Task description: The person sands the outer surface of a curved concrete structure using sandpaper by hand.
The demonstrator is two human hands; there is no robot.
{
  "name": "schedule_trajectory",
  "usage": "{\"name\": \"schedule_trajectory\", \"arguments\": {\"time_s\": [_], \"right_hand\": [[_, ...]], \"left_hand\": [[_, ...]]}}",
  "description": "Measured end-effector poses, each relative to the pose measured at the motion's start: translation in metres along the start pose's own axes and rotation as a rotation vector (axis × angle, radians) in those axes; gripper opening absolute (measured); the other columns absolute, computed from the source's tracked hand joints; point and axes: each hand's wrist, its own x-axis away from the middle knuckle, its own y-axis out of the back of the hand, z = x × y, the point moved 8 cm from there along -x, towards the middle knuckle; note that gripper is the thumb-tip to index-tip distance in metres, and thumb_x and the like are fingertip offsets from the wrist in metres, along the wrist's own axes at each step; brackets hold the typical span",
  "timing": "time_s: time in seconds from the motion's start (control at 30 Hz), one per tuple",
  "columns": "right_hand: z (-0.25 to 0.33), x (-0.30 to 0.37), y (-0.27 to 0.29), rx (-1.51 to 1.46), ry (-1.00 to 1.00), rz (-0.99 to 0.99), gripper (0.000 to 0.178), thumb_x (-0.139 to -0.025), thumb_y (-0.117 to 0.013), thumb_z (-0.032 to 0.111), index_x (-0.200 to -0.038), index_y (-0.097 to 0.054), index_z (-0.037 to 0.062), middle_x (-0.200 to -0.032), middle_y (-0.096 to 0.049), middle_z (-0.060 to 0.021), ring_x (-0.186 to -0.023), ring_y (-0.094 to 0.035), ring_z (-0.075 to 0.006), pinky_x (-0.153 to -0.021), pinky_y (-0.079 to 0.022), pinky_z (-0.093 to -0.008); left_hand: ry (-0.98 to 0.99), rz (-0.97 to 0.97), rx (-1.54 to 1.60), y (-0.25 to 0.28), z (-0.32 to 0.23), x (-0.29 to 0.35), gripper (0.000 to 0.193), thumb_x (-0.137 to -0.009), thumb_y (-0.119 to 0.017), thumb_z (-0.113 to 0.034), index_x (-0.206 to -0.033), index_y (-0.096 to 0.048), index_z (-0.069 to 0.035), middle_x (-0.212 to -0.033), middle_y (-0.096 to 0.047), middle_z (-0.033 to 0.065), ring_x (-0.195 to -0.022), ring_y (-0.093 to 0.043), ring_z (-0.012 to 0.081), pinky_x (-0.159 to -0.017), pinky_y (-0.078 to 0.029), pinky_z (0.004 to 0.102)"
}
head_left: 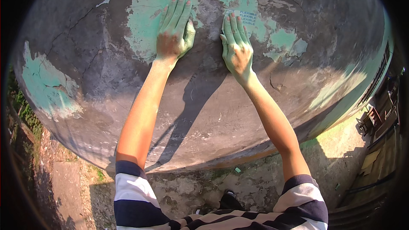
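Note:
Both my arms reach up to a dark grey wall with peeling paint. My left hand lies flat with outstretched fingers over a large green paint patch; its palm is hidden. My right hand is also flat, fingers stretched out and close together, its fingertips over a thin pale-green sheet with rows of dark print. Most of that sheet is under the fingers, and its exact kind is unclear. More green paint with ragged edges shows to the right of this hand.
Another green patch is at the wall's far left, and cracks run across the surface. Below lies rough, stained ground with my foot on it. A barred opening and a pile of planks are at the right.

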Motion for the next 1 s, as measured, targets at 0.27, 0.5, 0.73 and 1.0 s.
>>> {"name": "schedule_trajectory", "arguments": {"time_s": [0.27,0.5,0.73,1.0], "right_hand": [[0.002,-0.031,-0.008,-0.020,-0.014,-0.050,0.051,-0.098,-0.059,0.021,-0.145,-0.049,0.0044,-0.153,-0.044,-0.0147,-0.140,-0.044,-0.0333,-0.112,-0.041,-0.0458],[-0.013,-0.080,0.001,0.068,0.093,-0.130,0.050,-0.099,-0.057,0.022,-0.145,-0.049,0.0024,-0.151,-0.046,-0.0156,-0.140,-0.044,-0.0339,-0.111,-0.041,-0.0468],[-0.002,-0.020,0.004,0.042,0.074,0.004,0.051,-0.095,-0.063,0.023,-0.143,-0.053,0.0066,-0.148,-0.052,-0.0123,-0.137,-0.049,-0.0305,-0.109,-0.044,-0.0435],[-0.002,-0.017,-0.001,-0.019,-0.032,-0.040,0.049,-0.099,-0.057,0.023,-0.144,-0.050,0.0035,-0.150,-0.047,-0.0171,-0.140,-0.043,-0.0360,-0.113,-0.039,-0.0475]], "left_hand": [[0.023,0.009,-0.036,-0.008,0.002,0.005,0.053,-0.091,-0.054,-0.013,-0.144,-0.053,-0.007,-0.151,-0.048,0.0150,-0.142,-0.042,0.0338,-0.117,-0.032,0.0484],[0.047,0.000,-0.007,-0.015,-0.008,0.006,0.048,-0.096,-0.052,-0.014,-0.143,-0.054,-0.006,-0.151,-0.048,0.0149,-0.143,-0.040,0.0342,-0.117,-0.031,0.0504],[0.085,0.002,-0.007,-0.016,-0.010,0.012,0.049,-0.095,-0.052,-0.014,-0.143,-0.053,-0.005,-0.151,-0.048,0.0152,-0.143,-0.040,0.0344,-0.118,-0.029,0.0501],[0.122,-0.020,0.005,-0.015,-0.006,0.010,0.050,-0.096,-0.050,-0.016,-0.145,-0.051,-0.008,-0.154,-0.045,0.0111,-0.143,-0.040,0.0326,-0.118,-0.031,0.0497]]}}
